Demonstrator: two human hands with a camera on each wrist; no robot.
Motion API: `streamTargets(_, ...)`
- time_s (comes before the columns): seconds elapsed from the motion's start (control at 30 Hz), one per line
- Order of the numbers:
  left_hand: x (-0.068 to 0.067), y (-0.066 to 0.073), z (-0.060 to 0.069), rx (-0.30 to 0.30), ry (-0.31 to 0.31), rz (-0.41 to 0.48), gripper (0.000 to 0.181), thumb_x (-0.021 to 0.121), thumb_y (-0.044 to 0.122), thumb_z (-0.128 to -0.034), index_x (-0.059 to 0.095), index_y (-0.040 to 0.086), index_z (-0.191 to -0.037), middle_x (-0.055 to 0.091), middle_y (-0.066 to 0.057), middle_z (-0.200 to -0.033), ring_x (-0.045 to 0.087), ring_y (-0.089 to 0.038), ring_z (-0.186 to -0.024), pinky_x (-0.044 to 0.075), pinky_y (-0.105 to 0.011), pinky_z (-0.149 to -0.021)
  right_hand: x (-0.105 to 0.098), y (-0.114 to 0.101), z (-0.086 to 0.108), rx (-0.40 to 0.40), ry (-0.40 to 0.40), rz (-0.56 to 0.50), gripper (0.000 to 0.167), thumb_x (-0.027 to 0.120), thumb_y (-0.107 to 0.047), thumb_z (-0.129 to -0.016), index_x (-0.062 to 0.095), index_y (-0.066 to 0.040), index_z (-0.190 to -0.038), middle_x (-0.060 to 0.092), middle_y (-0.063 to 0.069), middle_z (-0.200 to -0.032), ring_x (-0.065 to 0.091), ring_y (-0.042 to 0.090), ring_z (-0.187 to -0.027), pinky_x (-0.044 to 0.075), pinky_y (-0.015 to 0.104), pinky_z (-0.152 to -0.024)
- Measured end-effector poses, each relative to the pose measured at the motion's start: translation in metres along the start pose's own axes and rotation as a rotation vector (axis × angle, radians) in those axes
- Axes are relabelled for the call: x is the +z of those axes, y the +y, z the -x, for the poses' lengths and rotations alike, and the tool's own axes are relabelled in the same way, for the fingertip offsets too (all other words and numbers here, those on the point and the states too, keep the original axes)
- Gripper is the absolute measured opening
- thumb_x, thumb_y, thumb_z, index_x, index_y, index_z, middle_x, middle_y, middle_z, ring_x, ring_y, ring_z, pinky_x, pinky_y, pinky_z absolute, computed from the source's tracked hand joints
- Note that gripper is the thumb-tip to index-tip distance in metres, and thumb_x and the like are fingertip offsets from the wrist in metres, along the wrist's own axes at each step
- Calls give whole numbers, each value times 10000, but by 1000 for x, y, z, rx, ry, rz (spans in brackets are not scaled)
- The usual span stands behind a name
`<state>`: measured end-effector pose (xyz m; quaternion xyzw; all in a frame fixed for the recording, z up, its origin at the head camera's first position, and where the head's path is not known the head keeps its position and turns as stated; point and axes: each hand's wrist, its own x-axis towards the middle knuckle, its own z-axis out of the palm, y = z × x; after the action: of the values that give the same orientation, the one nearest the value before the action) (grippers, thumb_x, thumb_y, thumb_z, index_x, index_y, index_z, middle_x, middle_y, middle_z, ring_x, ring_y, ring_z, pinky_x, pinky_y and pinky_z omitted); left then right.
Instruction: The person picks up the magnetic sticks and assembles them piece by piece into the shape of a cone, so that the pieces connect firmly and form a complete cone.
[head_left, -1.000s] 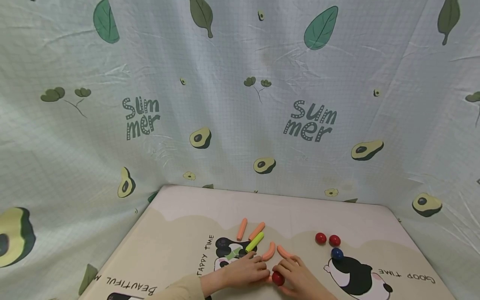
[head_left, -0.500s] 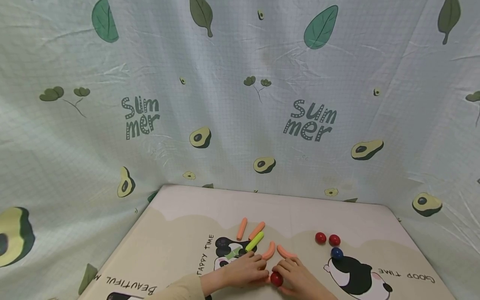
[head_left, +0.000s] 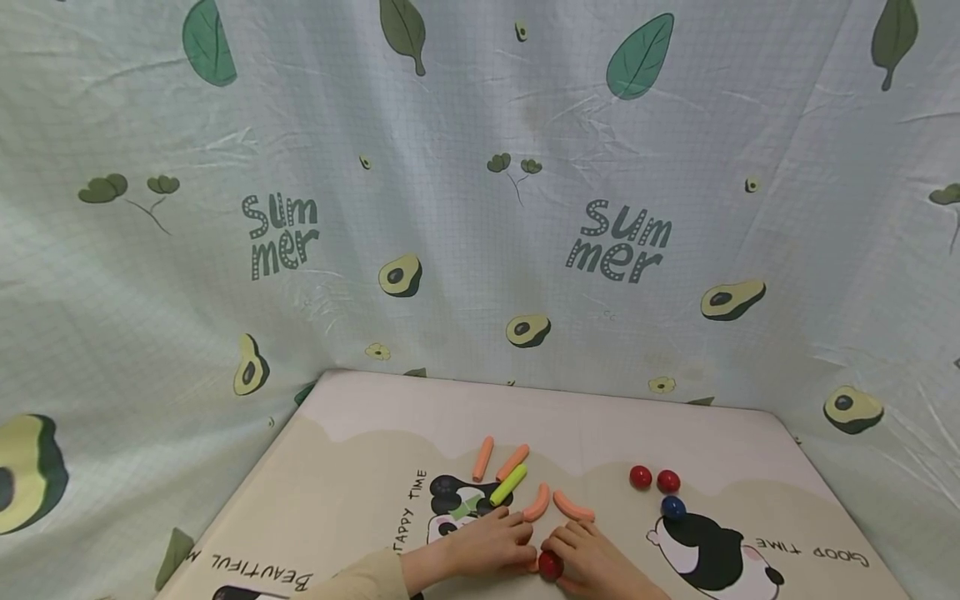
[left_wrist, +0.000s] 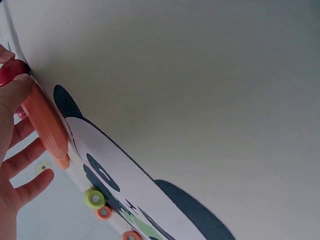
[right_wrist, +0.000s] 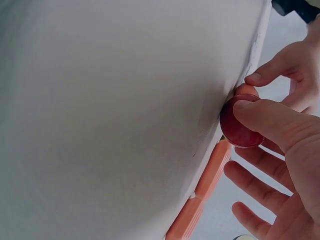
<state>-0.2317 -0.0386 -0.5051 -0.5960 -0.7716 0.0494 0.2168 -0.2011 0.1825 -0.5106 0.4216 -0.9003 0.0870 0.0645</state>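
In the head view my left hand [head_left: 495,543] and right hand [head_left: 592,560] meet low in the middle of the table. A red ball [head_left: 551,566] is pinched between my right thumb and fingers, as the right wrist view also shows with the ball [right_wrist: 237,124]. My left hand holds a ribbed orange toy stick [left_wrist: 47,122], thumb on one side and fingers behind. One end of this stick is against the red ball [left_wrist: 14,71]; whether they are joined cannot be told. Two curved orange sticks [head_left: 573,506] lie just beyond the hands.
Two straight orange sticks [head_left: 483,458] and a yellow-green stick [head_left: 509,485] lie beyond my left hand. To the right are two more red balls [head_left: 641,477] and a blue ball [head_left: 673,507]. A patterned curtain [head_left: 465,208] hangs behind the table [head_left: 360,417].
The red ball has shifted slightly left and toward me with my right hand, closer to my left hand. The left hand stays almost still; the loose sticks and balls keep their places.
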Motion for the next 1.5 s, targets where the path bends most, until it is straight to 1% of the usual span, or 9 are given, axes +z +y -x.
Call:
streamTargets(0.27, -1, -1, -1, -2, -5, -5, 120, 488, 381, -880, 579, 309, -849, 472, 137, -782, 371, -31, -741, 142, -140, -623, -1, 0, 1, 35, -20, 19, 328, 646, -355, -778, 567, -225, -1068, 567, -132, -947, 490, 69, -898, 432, 363, -839)
streamTargets(0.43, -2, 1, -3, -3, -12, -29, 106, 495, 376, -881, 567, 301, -862, 487, 139, -791, 382, -30, -740, 144, -139, -613, -7, 1, 2, 127, -101, -19, 349, 638, -338, -786, 562, -227, -1108, 585, -117, -1013, 510, 125, -1018, 395, 428, -921)
streamTargets(0.6, -4, 4, -4, -13, -7, -34, 175, 508, 442, -857, 549, 281, -909, 500, 140, -787, 409, -23, -748, 142, -133, -601, -12, 5, 4, 196, -131, -15, 386, 662, -312, -770, 559, -224, -1131, 589, -97, -1070, 500, 126, -1009, 398, 417, -916)
streamTargets(0.77, -4, 7, -6, -31, -31, -23, 318, 487, 519, -838, 536, 266, -1024, 523, 133, -832, 442, -24, -774, 199, -133, -606, -14, 14, 6, 216, -75, 19, 363, 657, -272, -778, 562, -194, -1119, 588, -62, -1058, 504, 135, -941, 408, 403, -876)
streamTargets(0.9, -3, 10, -11, -59, -101, 40, 367, 450, 524, -854, 505, 258, -1101, 529, 123, -843, 441, -16, -743, 242, -141, -608, -12, 23, 5, 228, -5, 93, 338, 666, -254, -767, 578, -164, -1080, 594, -44, -987, 506, 138, -891, 397, 397, -843)
streamTargets(1.0, -6, 12, -15, -75, -131, 56, 362, 442, 529, -855, 500, 256, -1085, 523, 122, -829, 436, -7, -725, 241, -145, -602, -10, 29, 3, 239, 53, 148, 332, 693, -252, -733, 592, -147, -1031, 592, -39, -935, 508, 143, -868, 397, 394, -816)
streamTargets(1.13, -6, 14, -18, -84, -107, 27, 354, 440, 548, -847, 508, 262, -1046, 520, 125, -820, 434, -6, -711, 243, -150, -592, -9, 35, 0, 282, 102, 175, 342, 710, -259, -708, 590, -146, -1008, 575, -32, -923, 516, 162, -872, 403, 399, -799)
streamTargets(1.3, -4, 18, -21, -104, -107, 30, 356, 447, 554, -842, 514, 267, -1040, 526, 121, -827, 430, -9, -711, 258, -152, -594, -8, 40, -5, 363, 110, 164, 363, 685, -288, -741, 586, -117, -1045, 571, 15, -962, 528, 220, -913, 413, 433, -790)
streamTargets(1.5, -3, 23, -25, -125, -104, 2, 311, 481, 527, -840, 524, 272, -1013, 531, 125, -821, 452, -8, -709, 247, -141, -575, -6, 46, -11, 371, 106, 204, 395, 661, -317, -765, 585, -68, -1062, 579, 74, -976, 528, 264, -929, 421, 455, -787)
